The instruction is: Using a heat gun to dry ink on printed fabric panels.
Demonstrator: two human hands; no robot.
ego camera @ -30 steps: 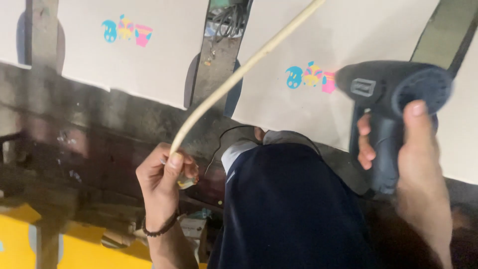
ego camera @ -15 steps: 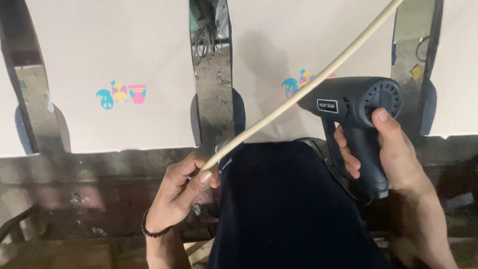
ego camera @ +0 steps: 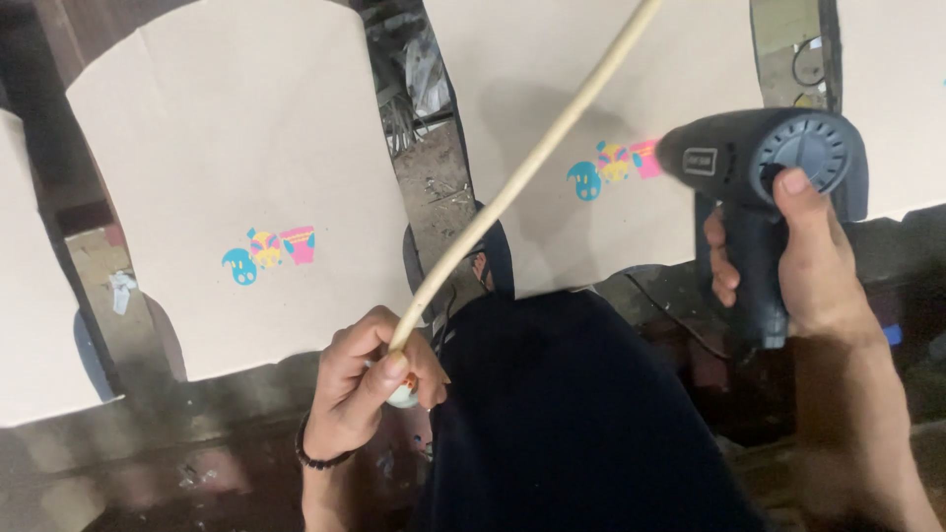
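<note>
Gripping a pale stick [ego camera: 522, 177] slanting up-right, left hand [ego camera: 370, 389]; right hand [ego camera: 803, 266] holds a heat gun [ego camera: 764, 163].

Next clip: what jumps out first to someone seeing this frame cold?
The dark heat gun at upper right, gripped by the right hand, and the long pale stick slanting from the top edge down to the left hand at lower centre. Behind them lie beige cut card panels, each printed with a small blue, yellow and pink motif.
</note>
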